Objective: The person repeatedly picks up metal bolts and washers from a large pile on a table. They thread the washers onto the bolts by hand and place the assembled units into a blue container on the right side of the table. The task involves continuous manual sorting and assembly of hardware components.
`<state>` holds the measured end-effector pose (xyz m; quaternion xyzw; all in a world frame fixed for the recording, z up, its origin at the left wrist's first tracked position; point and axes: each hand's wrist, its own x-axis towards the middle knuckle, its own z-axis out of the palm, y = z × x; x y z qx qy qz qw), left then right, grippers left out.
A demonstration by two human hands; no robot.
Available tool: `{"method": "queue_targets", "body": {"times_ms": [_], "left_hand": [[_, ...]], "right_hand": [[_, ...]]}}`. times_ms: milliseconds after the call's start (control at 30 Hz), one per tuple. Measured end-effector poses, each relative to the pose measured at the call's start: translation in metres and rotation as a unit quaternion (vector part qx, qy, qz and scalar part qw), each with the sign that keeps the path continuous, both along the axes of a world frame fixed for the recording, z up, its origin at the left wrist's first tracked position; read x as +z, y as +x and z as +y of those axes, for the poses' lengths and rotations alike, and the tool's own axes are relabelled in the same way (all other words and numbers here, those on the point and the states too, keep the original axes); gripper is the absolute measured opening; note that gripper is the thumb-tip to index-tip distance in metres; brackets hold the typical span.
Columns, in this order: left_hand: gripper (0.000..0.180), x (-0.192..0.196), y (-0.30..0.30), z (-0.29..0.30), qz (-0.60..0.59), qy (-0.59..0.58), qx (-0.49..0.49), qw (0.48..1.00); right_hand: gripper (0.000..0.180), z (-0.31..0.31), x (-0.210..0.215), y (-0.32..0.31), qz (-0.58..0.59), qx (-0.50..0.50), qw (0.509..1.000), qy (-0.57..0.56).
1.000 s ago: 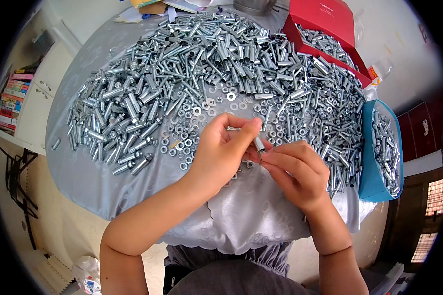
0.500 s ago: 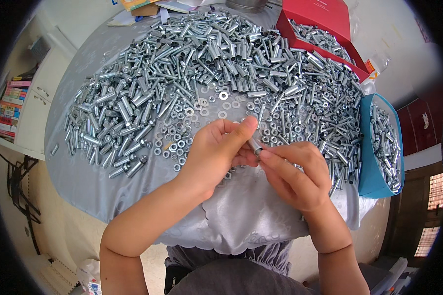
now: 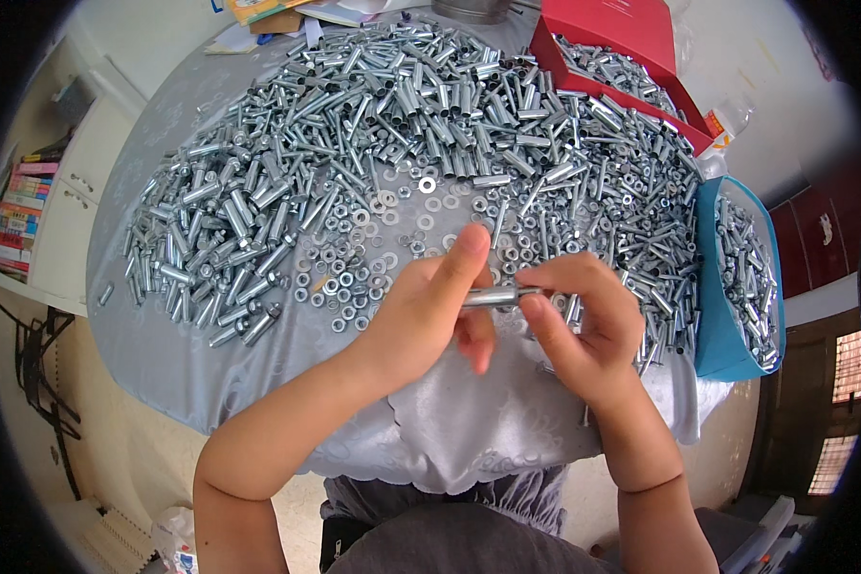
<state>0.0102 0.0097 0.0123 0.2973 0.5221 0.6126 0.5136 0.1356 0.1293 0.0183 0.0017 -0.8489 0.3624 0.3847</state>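
Above the near part of the table, both hands hold one sleeve anchor [image 3: 491,297], a shiny metal tube lying nearly level. My left hand [image 3: 413,320] is closed around its left end, thumb raised. With thumb and forefinger, my right hand [image 3: 593,330] pinches the right end, where a small nut or washer seems to sit; the fingertips partly hide it. Beyond the hands lie loose flat washers [image 3: 428,185] and hex nuts [image 3: 348,313]. Assembled anchors [image 3: 258,327] are heaped at the left, and a large pile of metal sleeves [image 3: 440,105] fills the back.
A red box [image 3: 543,59] of metal parts stands at the back right. Along the right edge is a blue bag [image 3: 716,330] full of bolts. Papers [image 3: 340,13] and a metal pot [image 3: 471,10] sit at the far edge of the cloth-covered table [image 3: 153,354].
The sleeve anchor has turned from a downward slant to nearly level. My left thumb has lifted off it, and my right fingers have shifted to pinch its right end.
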Motion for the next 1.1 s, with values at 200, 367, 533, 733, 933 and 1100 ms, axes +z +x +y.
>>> {"method": "queue_targets", "body": {"times_ms": [200, 367, 533, 733, 933, 1100], "left_hand": [[0.072, 0.004, 0.004, -0.004, 0.020, -0.021, -0.027, 0.999], [0.074, 0.004, -0.005, -0.007, 0.019, 0.060, 0.072, 0.995], [0.066, 0.003, -0.040, -0.014, 0.051, 0.226, 0.179, 0.956], [0.062, 0.008, -0.049, -0.016, 0.091, 0.242, 0.239, 0.936], [0.063, 0.008, -0.048, -0.014, 0.070, 0.227, 0.235, 0.943], [0.063, 0.011, -0.044, -0.015, 0.100, 0.224, 0.226, 0.943]], "right_hand": [[0.016, -0.005, 0.000, 0.000, -0.026, 0.028, 0.998, -0.050], [0.016, -0.012, 0.001, 0.004, -0.001, 0.031, 0.977, -0.213], [0.015, 0.001, 0.004, 0.001, -0.141, -0.008, 0.988, -0.069], [0.015, -0.008, 0.011, -0.021, -0.257, 0.013, 0.964, 0.072], [0.013, -0.001, -0.005, -0.056, -0.257, -0.030, 0.934, 0.245], [0.014, 0.000, -0.008, -0.064, -0.302, -0.036, 0.924, 0.233]]}}
